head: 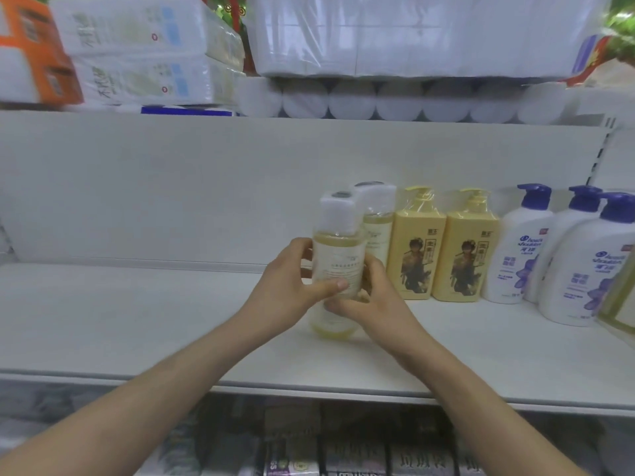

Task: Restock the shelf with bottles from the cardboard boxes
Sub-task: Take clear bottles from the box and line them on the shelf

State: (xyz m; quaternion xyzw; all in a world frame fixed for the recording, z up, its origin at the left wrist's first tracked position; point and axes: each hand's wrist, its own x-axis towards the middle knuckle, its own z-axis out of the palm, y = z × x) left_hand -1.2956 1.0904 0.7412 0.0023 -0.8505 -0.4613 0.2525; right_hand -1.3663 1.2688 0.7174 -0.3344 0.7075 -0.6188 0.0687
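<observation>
A clear bottle of pale yellow liquid (338, 255) with a white wrapped cap stands upright on the white shelf (137, 321). My left hand (288, 286) grips its left side, thumb across the label. My right hand (371, 300) wraps round its lower right side. A second bottle of the same kind (376, 228) stands just behind and to the right. No cardboard box is in view.
Two yellow pump bottles (417, 249) and three white bottles with blue pumps (570, 262) line the shelf to the right. The shelf's left half is bare. Packs of tissue and paper rolls (378, 97) fill the shelf above. Dark packets sit on the shelf below.
</observation>
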